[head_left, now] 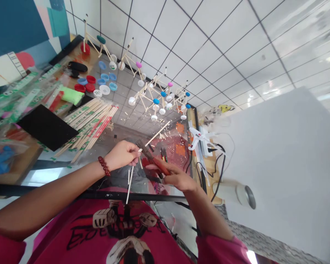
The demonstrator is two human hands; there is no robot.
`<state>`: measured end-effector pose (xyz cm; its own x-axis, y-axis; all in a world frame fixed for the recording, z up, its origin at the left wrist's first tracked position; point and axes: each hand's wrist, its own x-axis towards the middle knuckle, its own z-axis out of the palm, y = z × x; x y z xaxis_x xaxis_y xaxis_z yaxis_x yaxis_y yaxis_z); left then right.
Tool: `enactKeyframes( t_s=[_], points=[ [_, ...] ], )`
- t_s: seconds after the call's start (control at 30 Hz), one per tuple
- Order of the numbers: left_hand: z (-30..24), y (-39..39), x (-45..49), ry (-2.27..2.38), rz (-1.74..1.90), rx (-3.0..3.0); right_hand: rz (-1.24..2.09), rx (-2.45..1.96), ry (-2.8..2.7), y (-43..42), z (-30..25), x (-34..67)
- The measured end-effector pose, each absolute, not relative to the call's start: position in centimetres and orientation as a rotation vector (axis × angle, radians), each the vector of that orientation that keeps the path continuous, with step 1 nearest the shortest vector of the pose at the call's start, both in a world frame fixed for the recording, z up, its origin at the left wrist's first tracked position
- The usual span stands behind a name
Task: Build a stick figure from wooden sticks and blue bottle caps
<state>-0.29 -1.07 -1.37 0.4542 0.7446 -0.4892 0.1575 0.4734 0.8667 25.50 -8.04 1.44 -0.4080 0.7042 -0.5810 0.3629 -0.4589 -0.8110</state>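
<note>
Near the front of the glass-topped table, my left hand (123, 153) is closed, pinching a thin wooden stick (157, 133) that slants away to the upper right. My right hand (178, 176) grips red-handled pliers (161, 165). The metal jaws of the pliers meet the stick just beside my left fingertips. Below my left hand, another length of pale stick (129, 185) runs down to the table's front edge; my fingers hide whether it joins the first. A short stick piece (128, 176) lies beside it.
Wrapped chopsticks (90, 126) and a black sheet (47, 126) lie at left. Bottle caps (90, 79) sit behind them. Several stick-and-cap models (147, 97) stand along the back, with wood scraps (162, 136) before them. A white glue gun (199, 138) and a jar (244, 196) are at right.
</note>
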Motion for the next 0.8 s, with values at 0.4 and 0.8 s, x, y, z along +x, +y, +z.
enactKeyframes(
  t_s=[0.4, 0.8],
  points=[
    [-3.2, -1.7, -0.2, 1.031, 0.665, 1.185, 1.506, -1.668, -1.779, -6.8, 3.1, 23.9],
    [-4.2, -1.7, -0.3, 1.038, 0.788, 1.411, 1.499, -1.795, -2.078, -4.7, 2.0, 23.7]
  ],
)
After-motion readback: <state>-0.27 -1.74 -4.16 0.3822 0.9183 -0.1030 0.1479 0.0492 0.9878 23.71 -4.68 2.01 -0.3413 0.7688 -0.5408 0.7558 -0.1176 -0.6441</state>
